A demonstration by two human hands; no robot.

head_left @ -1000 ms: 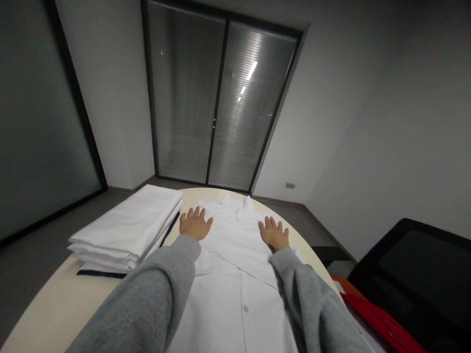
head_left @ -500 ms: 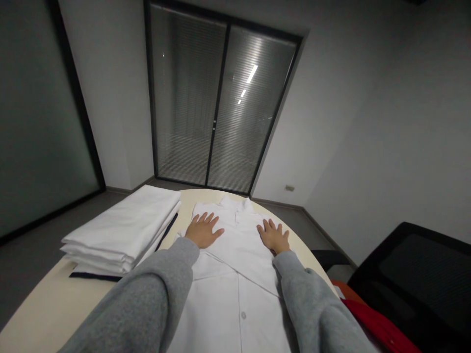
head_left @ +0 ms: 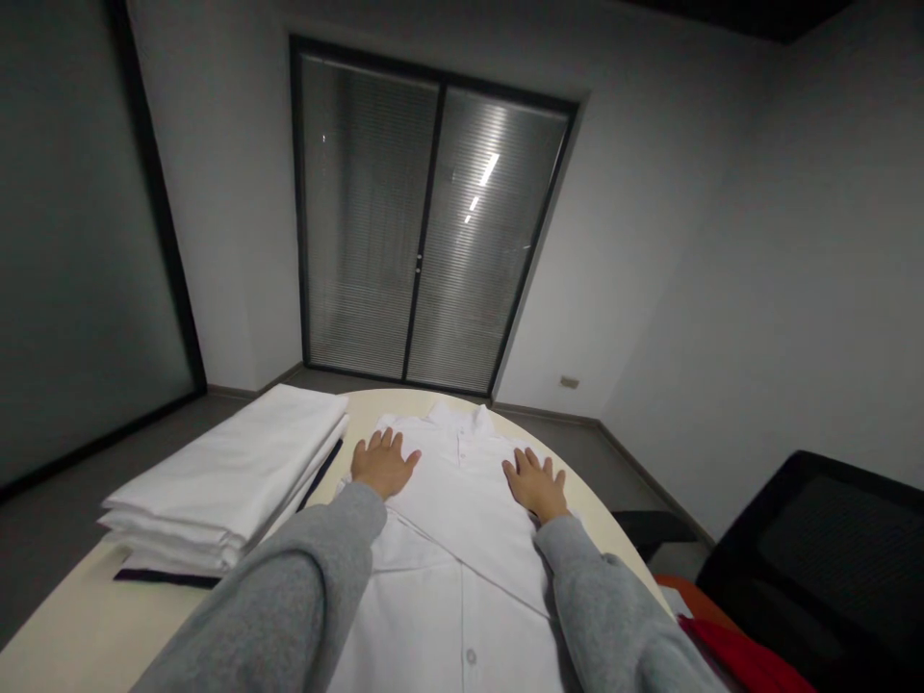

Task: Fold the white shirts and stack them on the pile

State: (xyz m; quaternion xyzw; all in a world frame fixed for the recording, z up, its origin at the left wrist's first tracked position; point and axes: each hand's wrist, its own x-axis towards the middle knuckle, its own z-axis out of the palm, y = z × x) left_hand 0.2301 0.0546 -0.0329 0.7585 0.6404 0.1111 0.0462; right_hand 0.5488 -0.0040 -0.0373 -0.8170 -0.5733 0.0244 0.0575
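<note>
A: How much room do the hands have at the sides?
B: The left hand [head_left: 382,467] has a narrow strip of table [head_left: 64,626] on its outer side, then a stack of folded white cloth [head_left: 238,462] with dark cloth [head_left: 166,578] at the bottom. The right hand [head_left: 535,486] is near the table's curved edge; past that are a chair armrest [head_left: 654,527], a black chair [head_left: 815,539] and, nearer the body, red cloth [head_left: 743,659].
A: And what are the hands doing?
B: Both rest palm down, fingers apart, on the upper part of a white shirt [head_left: 454,500], 1 hand at each side.
A: Which way does it point?
B: The collar [head_left: 458,419] is beyond the fingertips, close to the table's far edge. The long axis runs between the 2 hands and back between the forearms, out of view at the near end. A slanting fold crosses the front on the near side of the hands, and 1 larger button [head_left: 471,656] shows between the grey sleeves [head_left: 318,577].
A: Can you read anything?
B: There's a small box [head_left: 570,382] on the wall beyond the right hand, but any marks are too small to tell.
</note>
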